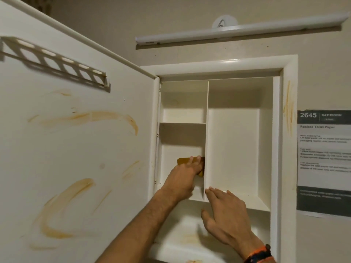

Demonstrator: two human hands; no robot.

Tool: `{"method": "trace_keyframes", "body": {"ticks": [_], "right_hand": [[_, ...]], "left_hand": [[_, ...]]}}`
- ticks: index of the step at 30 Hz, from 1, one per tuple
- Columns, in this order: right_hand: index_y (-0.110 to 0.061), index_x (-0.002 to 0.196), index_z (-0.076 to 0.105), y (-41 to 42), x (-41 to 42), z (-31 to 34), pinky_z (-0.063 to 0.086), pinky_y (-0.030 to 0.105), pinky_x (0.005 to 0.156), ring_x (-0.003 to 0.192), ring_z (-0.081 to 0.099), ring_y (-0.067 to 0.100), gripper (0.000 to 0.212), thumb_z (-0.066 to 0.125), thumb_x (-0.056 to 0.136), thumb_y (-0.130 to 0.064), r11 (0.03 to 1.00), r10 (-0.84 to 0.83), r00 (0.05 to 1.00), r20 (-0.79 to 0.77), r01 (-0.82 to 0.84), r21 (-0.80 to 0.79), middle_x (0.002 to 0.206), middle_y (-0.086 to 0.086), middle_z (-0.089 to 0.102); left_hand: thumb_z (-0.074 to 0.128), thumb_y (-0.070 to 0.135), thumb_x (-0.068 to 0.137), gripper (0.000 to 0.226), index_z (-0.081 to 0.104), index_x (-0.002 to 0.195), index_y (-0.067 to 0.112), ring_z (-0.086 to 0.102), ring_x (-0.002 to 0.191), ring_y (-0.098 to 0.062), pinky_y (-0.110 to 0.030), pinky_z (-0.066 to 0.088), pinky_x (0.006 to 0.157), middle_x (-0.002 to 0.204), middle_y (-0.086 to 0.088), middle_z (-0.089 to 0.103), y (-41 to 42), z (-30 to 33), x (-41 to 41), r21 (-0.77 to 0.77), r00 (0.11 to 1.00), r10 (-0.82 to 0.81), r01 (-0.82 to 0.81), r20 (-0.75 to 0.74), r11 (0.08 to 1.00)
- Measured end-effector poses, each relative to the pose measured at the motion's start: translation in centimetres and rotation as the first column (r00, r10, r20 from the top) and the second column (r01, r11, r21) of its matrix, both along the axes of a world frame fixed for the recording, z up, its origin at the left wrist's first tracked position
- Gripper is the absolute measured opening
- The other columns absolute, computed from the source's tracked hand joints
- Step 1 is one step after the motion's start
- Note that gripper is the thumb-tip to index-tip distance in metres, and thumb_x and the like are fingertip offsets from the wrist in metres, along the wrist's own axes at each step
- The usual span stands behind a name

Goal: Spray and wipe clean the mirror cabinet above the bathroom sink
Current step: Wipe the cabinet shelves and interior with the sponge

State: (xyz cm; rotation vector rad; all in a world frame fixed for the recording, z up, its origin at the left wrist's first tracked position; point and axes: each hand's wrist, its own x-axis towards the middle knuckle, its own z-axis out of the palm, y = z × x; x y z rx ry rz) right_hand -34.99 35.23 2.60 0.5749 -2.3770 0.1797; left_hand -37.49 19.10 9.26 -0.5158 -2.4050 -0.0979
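Left hand (187, 168) grip: fingers curled over a yellow-brown cloth (185, 160), pressing it against the back wall of the lower-left compartment, hard up beside the vertical divider (206, 139). Right hand (225, 211) holds nothing, fingers straight, fingertips resting on the front edge of the shelf (245, 203) just right of the divider, looks like bracing.

Mirror cabinet (218, 65) is recessed in the wall, door (79, 141) swung fully open to the left. No spray bottle in view.

Step in hand, my read: wiping the inside of that 1 compartment. To do it well: keep the cloth flat, work into the corner at the divider, then along the compartment floor. Interior walls look mostly clean here.

The bigger job is elsewhere: orange-brown smears (85, 117) across the door's inner face, more on the right frame (288, 109) and on the ledge (190, 238) below the shelf. Those likely need spray first, then overlapping strokes.
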Motion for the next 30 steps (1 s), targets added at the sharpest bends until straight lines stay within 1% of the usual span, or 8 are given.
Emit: {"method": "trace_keyframes", "body": {"ticks": [3,5,11,15,24,26,28,30], "right_hand": [[-0.025,0.146,0.040,0.0,0.1,0.0,0.021,0.033,0.116,0.135,0.040,0.010,0.066,0.034,0.085,-0.050,1.000,-0.015,1.000,0.023,0.015,0.019,0.149,-0.006,0.044],[-0.025,0.146,0.041,-0.1,0.1,0.0,0.023,0.032,0.116,0.135,0.042,0.010,0.066,0.035,0.085,-0.050,1.000,-0.022,1.000,0.019,0.021,0.023,0.149,-0.005,0.045],[-0.025,0.143,0.045,0.0,0.2,0.0,0.029,0.030,0.112,0.132,0.045,0.010,0.062,0.039,0.086,-0.048,0.999,-0.030,0.999,0.016,0.029,0.032,0.145,-0.006,0.050],[-0.024,0.142,0.047,0.1,0.3,0.3,0.032,0.030,0.108,0.129,0.048,0.011,0.061,0.043,0.085,-0.045,0.999,-0.029,0.999,0.017,0.029,0.031,0.141,-0.006,0.054],[-0.022,0.145,0.043,0.1,0.9,0.7,0.032,0.033,0.110,0.133,0.046,0.016,0.071,0.035,0.079,-0.047,0.999,-0.027,0.997,0.067,0.025,0.035,0.147,0.000,0.048],[-0.021,0.145,0.043,0.2,0.9,0.8,0.030,0.036,0.112,0.132,0.046,0.018,0.070,0.039,0.079,-0.046,0.999,-0.026,0.995,0.091,0.022,0.044,0.146,0.000,0.049],[-0.019,0.145,0.041,0.3,1.0,1.2,0.024,0.040,0.116,0.134,0.044,0.021,0.071,0.046,0.080,-0.044,0.998,-0.027,0.991,0.127,0.020,0.055,0.148,0.001,0.047],[-0.015,0.149,0.034,0.5,1.2,1.4,0.016,0.042,0.120,0.140,0.036,0.025,0.075,0.053,0.080,-0.039,0.999,-0.011,0.987,0.160,0.005,0.035,0.152,0.005,0.040]], "left_hand": [[0.051,0.001,0.087,0.052,0.058,0.132,0.026,0.061,0.111,-0.026,-0.039,0.051,0.094,0.122,-0.009,0.065,-0.8,-0.3,0.9,0.098,0.979,-0.044,0.025,0.200,0.995],[0.047,0.010,0.095,0.035,0.067,0.121,0.022,0.065,0.095,-0.025,-0.040,0.053,0.090,0.106,-0.009,0.071,-1.0,-0.3,1.4,0.164,0.932,-0.073,0.015,0.354,0.986],[0.041,0.021,0.098,0.037,0.065,0.125,0.028,0.061,0.095,-0.023,-0.033,0.049,0.091,0.100,-0.002,0.068,-1.0,0.0,2.5,0.134,0.863,-0.049,-0.021,0.502,0.991],[0.043,0.020,0.100,0.038,0.059,0.133,0.029,0.054,0.125,-0.013,-0.025,0.037,0.107,0.134,0.009,0.062,-1.8,-1.1,3.7,0.190,0.879,-0.099,0.010,0.467,0.982],[0.046,0.022,0.100,0.040,0.053,0.138,0.036,0.057,0.119,-0.016,-0.034,0.042,0.106,0.133,0.004,0.063,-2.5,-2.7,7.1,0.154,0.943,-0.079,0.029,0.323,0.988],[0.047,0.021,0.100,0.035,0.061,0.130,0.033,0.061,0.107,-0.007,-0.030,0.046,0.100,0.123,0.009,0.067,-2.8,-2.7,8.0,0.250,0.942,-0.137,0.059,0.306,0.966],[0.046,0.021,0.101,0.030,0.067,0.113,0.038,0.059,0.092,0.002,-0.021,0.047,0.085,0.105,0.018,0.069,-3.0,-2.8,9.0,0.399,0.939,-0.200,0.076,0.279,0.914],[0.045,0.023,0.101,0.028,0.064,0.095,0.043,0.060,0.089,-0.001,-0.020,0.047,0.072,0.095,0.018,0.066,-3.1,-3.0,9.9,0.571,0.941,-0.238,0.061,0.239,0.818]]}}
